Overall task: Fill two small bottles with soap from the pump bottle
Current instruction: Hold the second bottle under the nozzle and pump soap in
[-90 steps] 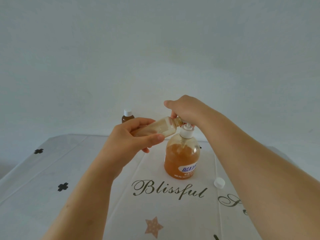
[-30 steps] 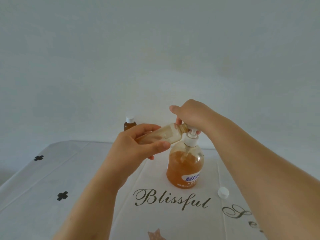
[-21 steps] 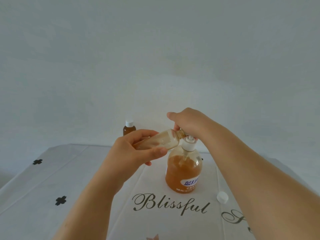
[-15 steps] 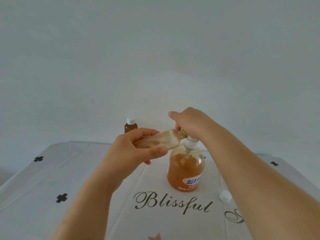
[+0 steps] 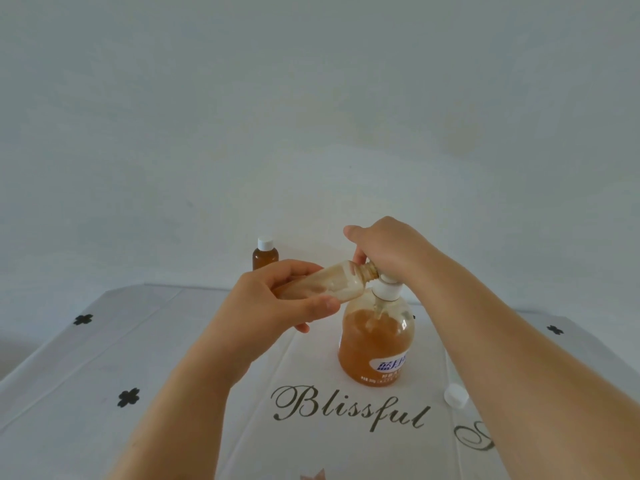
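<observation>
The pump bottle (image 5: 375, 341), clear with orange soap and a white pump collar, stands at the middle of the table. My right hand (image 5: 384, 247) covers and grips its pump head from above. My left hand (image 5: 277, 299) grips a small uncapped bottle (image 5: 332, 282), tilted nearly flat, with its open neck held against the pump spout. Pale soap coats the inside of this small bottle. A second small bottle (image 5: 265, 256), amber with a white cap, stands upright behind my left hand at the table's far edge.
A loose white cap (image 5: 455, 395) lies on the tablecloth (image 5: 104, 358) to the right of the pump bottle, beside my right forearm. The white cloth carries black clover marks and the word "Blissful". A plain pale wall rises behind the table.
My right hand has pushed the pump head up and down over the past seconds. The small bottle stays at the spout in my left hand. The view has shifted slightly.
</observation>
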Motion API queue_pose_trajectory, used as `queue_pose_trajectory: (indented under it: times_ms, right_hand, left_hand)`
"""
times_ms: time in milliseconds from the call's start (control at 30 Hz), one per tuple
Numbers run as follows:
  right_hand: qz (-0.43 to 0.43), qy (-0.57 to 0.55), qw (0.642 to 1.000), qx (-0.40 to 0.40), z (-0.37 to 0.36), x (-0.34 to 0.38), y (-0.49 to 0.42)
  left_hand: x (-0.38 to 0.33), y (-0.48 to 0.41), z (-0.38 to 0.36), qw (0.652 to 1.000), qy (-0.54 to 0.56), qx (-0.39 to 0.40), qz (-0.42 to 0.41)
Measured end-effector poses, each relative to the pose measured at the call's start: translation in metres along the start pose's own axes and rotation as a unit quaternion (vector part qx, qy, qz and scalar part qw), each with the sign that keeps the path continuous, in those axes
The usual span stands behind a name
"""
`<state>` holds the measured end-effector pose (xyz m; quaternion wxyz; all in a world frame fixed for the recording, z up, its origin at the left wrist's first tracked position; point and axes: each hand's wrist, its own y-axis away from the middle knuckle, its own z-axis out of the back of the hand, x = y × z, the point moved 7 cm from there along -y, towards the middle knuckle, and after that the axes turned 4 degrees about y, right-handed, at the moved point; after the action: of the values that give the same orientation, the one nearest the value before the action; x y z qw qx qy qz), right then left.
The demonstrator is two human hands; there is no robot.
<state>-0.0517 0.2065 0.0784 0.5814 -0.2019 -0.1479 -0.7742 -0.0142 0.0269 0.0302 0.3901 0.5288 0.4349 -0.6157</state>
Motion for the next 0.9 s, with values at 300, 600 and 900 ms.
queue_pose_trajectory:
  times_ms: [300, 600, 900]
  right_hand:
    - [-0.001, 0.024, 1.000, 0.016, 0.011, 0.009, 0.003]
    - [-0.007, 0.010, 1.000, 0.006, 0.005, 0.006, -0.001]
    - [-0.005, 0.002, 1.000, -0.008, -0.006, -0.004, -0.008]
  left_hand:
    - [-0.006, 0.002, -0.002, 0.999, 0.025, -0.019, -0.019]
    - [-0.005, 0.004, -0.001, 1.000, 0.002, -0.006, -0.009]
    - [0.006, -0.003, 0.000, 1.000, -0.005, 0.010, 0.012]
